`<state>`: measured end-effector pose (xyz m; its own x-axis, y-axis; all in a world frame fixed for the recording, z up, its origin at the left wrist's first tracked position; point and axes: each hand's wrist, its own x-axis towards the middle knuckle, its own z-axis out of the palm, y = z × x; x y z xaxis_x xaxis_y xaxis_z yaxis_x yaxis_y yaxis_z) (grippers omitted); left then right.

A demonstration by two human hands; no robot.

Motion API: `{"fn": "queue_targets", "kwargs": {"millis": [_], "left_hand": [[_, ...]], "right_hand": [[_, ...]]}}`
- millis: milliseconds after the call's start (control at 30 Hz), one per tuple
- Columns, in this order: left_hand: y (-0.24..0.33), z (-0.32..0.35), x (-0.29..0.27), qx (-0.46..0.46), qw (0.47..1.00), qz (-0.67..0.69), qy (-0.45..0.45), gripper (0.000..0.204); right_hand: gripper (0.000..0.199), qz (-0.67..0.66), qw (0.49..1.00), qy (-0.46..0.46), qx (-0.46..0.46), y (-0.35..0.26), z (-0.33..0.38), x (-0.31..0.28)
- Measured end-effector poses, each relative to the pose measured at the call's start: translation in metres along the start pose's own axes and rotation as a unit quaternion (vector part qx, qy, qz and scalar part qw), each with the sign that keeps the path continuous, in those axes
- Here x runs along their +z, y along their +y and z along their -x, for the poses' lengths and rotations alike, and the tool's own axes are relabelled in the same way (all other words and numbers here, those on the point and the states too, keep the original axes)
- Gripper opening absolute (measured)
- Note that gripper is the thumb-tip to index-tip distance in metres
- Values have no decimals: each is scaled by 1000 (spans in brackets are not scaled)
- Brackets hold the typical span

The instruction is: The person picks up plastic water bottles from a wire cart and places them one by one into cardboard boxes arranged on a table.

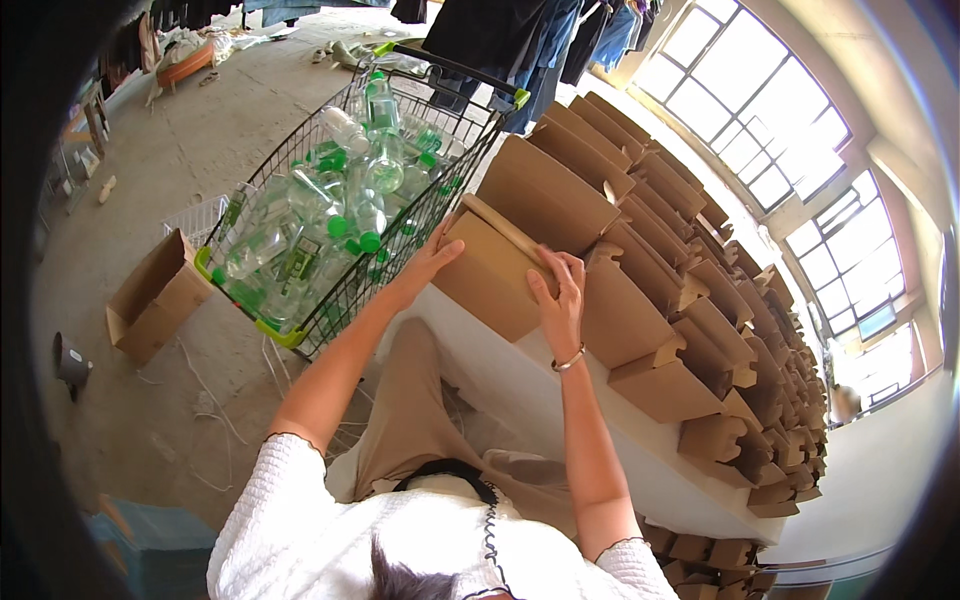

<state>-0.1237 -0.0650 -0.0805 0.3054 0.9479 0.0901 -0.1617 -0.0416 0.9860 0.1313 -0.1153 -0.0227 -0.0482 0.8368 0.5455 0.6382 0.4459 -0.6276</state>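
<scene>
A brown cardboard box (488, 282) sits at the near left end of the rows of boxes, in front of me. Its upper edge shows a narrow folded flap. My left hand (428, 262) grips the box's left side, thumb on the near face and fingers partly hidden behind the edge. On its right side, my right hand (562, 290) is closed over the edge, thumb against the near face. The box's inside cannot be seen. Just left of my left hand stands a black wire shopping cart (330, 318) filled with clear plastic bottles (385, 170) with green caps.
Many open cardboard boxes (640, 290) stand in rows on a white surface (590, 400) to the right. Another carton (160, 298) and a dark cup (70, 360) are on the floor at left, near loose white string (212, 415). Clothes (500, 40) hang at the back.
</scene>
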Motion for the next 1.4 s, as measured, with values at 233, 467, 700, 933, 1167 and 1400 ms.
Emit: {"fn": "queue_targets", "kwargs": {"millis": [233,467,700,933,1167,1400], "left_hand": [[24,-21,-7,104,991,-78,38,96],[23,-33,-4,82,996,39,4,63],[39,-65,22,132,976,153,81,48],[21,-103,-1,159,979,24,128,41],[12,-108,1,165,978,6,131,43],[-10,-120,-12,211,971,11,113,43]], "right_hand": [[57,119,988,-83,-60,4,4,-11],[84,39,981,-192,-4,-10,-7,-27],[82,6,990,-140,-19,-4,-35,-32],[82,90,981,-171,1,22,-57,-2],[80,204,969,-135,-27,18,-43,3],[73,156,984,-7,-89,-10,-7,-37]]}}
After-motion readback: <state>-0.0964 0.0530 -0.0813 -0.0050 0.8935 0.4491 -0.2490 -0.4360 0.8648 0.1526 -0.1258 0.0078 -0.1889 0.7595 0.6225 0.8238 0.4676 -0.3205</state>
